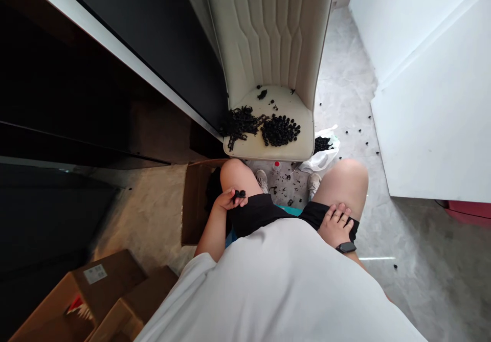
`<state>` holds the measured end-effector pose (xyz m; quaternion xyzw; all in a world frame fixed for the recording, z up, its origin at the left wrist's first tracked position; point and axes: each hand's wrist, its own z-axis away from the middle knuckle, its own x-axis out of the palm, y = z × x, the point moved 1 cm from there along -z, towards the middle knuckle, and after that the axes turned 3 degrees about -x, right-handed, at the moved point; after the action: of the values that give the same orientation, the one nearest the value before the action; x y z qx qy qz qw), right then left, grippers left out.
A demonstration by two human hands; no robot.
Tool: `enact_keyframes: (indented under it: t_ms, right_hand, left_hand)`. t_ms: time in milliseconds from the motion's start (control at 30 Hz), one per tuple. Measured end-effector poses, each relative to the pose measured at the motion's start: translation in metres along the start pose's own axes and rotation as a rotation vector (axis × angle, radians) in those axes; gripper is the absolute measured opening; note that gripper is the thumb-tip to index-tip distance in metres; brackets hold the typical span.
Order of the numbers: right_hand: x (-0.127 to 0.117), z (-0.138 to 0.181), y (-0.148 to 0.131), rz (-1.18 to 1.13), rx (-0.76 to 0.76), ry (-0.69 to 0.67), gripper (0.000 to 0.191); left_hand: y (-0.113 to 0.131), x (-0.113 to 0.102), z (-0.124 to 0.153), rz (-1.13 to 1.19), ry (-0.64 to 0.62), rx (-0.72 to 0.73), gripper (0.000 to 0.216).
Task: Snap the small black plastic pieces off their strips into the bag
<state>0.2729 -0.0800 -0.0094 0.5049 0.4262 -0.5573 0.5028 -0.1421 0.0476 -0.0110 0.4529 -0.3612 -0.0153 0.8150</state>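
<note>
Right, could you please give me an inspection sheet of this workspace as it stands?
Surface: cream chair seat in front of the knees, serving as worktop.
Job's things: round black pieces heaped beside tangled black strips on the seat.
Clutter: loose black bits on the floor; white bag beside the chair; cardboard boxes lower left.
Grippers: left hand closed on small black pieces; right hand flat on the thigh, empty.
Cables: nothing seen.
Surroundings: dark cabinet left, white panel right.
</note>
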Motion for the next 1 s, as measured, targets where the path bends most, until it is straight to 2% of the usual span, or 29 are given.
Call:
enact_keyframes:
  t_ms: [233, 433, 633, 767, 1000]
  right_hand:
    - [-0.007, 0.001, -0.004, 0.005, -0.006, -0.028, 0.066]
    - [-0.003, 0.004, -0.001, 0.039, -0.016, -0.061, 0.063]
    - [-0.008, 0.006, -0.005, 0.07, -0.017, -0.035, 0.065]
    - [-0.014, 0.008, -0.01, 0.082, -0.001, -0.044, 0.068]
    - [-0.018, 0.012, -0.013, 0.097, -0.018, -0.06, 0.07]
  left_hand:
    - [0.006, 0.03, -0.02, 0.031, 0.115, 0.031, 0.046]
    - [0.003, 0.046, -0.04, 0.017, 0.078, -0.003, 0.03]
    - [0.007, 0.044, -0.037, 0.05, 0.09, -0.044, 0.041]
    - [0.007, 0.044, -0.032, 0.069, 0.094, -0.071, 0.041]
    - [0.009, 0.039, -0.027, 0.133, 0.048, -0.106, 0.048]
